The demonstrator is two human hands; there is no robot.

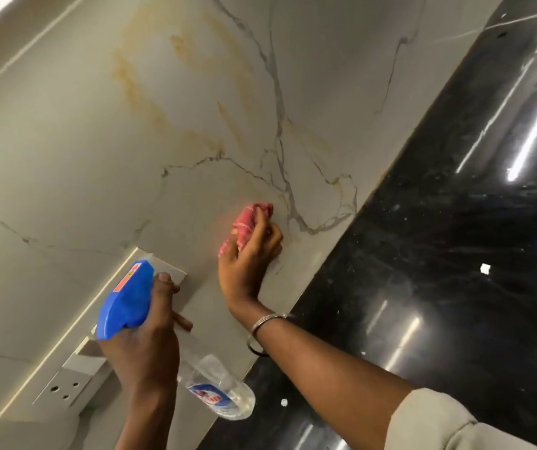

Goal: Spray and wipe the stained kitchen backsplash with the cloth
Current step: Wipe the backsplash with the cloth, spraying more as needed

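Observation:
The backsplash [75,164] is a pale marble-look slab with grey veins and yellow-brown stains in its upper middle. My right hand [250,258] grips a bunched pink cloth [244,227] and holds it against the slab, low down near the counter joint. My left hand [143,349] grips a spray bottle by its neck. The bottle has a blue trigger head [126,298] and a clear body [220,391] with a round label. Its nozzle points up along the slab, and its body hangs over the counter edge.
A white switch and socket panel [75,368] is set into the slab just behind my left hand. A glossy black stone counter [439,254] runs along the right, with light streaks reflected in it. A metal bangle [265,319] circles my right wrist.

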